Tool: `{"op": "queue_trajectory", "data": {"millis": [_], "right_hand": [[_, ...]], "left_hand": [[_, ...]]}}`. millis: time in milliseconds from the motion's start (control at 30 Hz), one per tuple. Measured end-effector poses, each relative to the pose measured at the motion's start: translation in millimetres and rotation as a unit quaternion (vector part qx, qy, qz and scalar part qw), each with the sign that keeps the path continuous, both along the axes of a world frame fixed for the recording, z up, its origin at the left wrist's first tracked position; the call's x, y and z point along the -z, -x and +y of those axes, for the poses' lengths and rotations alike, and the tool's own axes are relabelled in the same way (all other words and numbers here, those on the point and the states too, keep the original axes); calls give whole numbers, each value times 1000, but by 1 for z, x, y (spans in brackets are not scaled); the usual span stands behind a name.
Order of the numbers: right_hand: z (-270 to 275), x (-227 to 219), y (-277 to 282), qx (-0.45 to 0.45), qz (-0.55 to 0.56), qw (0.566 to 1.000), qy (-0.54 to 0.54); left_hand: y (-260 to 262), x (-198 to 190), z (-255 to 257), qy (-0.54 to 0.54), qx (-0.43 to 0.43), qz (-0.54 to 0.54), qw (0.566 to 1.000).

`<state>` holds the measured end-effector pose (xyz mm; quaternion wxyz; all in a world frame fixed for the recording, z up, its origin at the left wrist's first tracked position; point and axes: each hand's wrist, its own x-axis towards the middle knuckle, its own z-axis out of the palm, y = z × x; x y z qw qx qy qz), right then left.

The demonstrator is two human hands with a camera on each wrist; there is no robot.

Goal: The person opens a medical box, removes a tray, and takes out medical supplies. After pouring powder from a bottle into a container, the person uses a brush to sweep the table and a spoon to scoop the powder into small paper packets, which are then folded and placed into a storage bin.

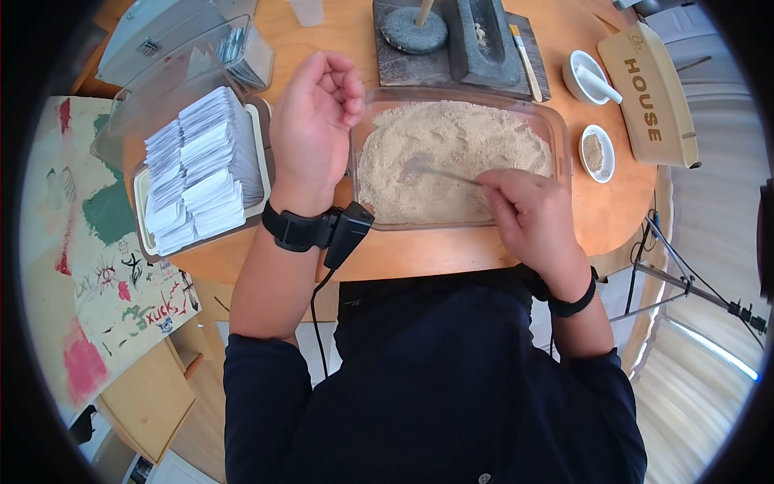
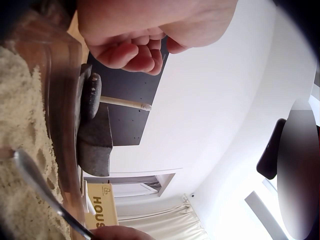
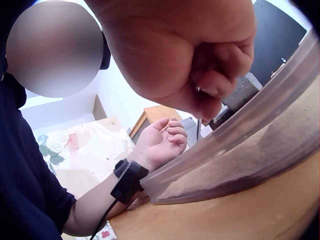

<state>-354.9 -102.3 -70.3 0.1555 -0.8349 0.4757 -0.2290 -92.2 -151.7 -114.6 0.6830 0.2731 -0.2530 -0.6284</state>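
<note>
My right hand [image 1: 532, 218] grips the handle of a slim metal spoon [image 1: 447, 173] over a clear plastic tub [image 1: 562, 137]. The spoon's far end reaches into the beige powder [image 1: 484, 137] that fills the tub, at a scooped hollow left of the middle. In the left wrist view the spoon [image 2: 42, 187] slants across the powder. My left hand [image 1: 317, 121] is raised at the tub's left side, palm turned up, fingers loosely curled and holding nothing. The right wrist view also shows this left hand [image 3: 162, 142] beyond the tub.
Left stands a box of white paper packets [image 1: 210, 161]. Behind the tub, a dark board [image 1: 387, 68] bears a stone grinder [image 1: 413, 32], a stone trough [image 1: 484, 64] and a brush [image 1: 526, 64]. A mortar [image 1: 576, 81], a powder bowl [image 1: 595, 153] and a HOUSE box [image 1: 649, 97] are right.
</note>
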Motion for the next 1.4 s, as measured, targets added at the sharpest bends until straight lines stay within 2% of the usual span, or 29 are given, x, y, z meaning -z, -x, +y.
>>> {"op": "queue_trajectory", "data": {"millis": [67,200,267,367,467,600,767,900,967,1067,1100,1167,1267,1400], "right_hand": [[3,-1,-1,-105,-26,993,-37],[0,2,-9,-132,17,989,-65],[-7,10,-12,-68,17,997,20],[-13,8,-16,-44,-10,998,39],[-12,3,-21,-84,-12,996,8],[-15,8,-23,-79,4,997,16],[-22,3,-14,27,4,999,47],[-22,5,0,17,33,999,12],[-22,8,6,65,-5,997,51],[-24,13,19,84,23,996,33],[-22,12,20,85,23,995,35],[-16,10,19,11,-6,1000,17],[-13,7,15,67,-6,997,29],[-21,9,5,62,-2,997,51]], "left_hand": [[0,-1,0,-4,-3,-7,1000],[1,-1,0,-4,-5,-4,1000],[1,-1,0,-2,-3,-6,1000],[0,1,-1,6,0,-4,1000],[0,-1,0,-1,1,-4,1000],[-1,0,0,0,0,-4,1000],[0,-3,1,-15,0,-18,1000],[-1,0,-1,-6,10,-9,1000],[-1,1,0,0,5,3,1000],[0,1,0,2,8,2,1000],[0,0,-1,4,10,3,1000],[0,1,0,-4,3,0,1000],[1,0,0,-5,-2,-3,1000],[-1,1,-1,-3,5,-5,1000]]}}
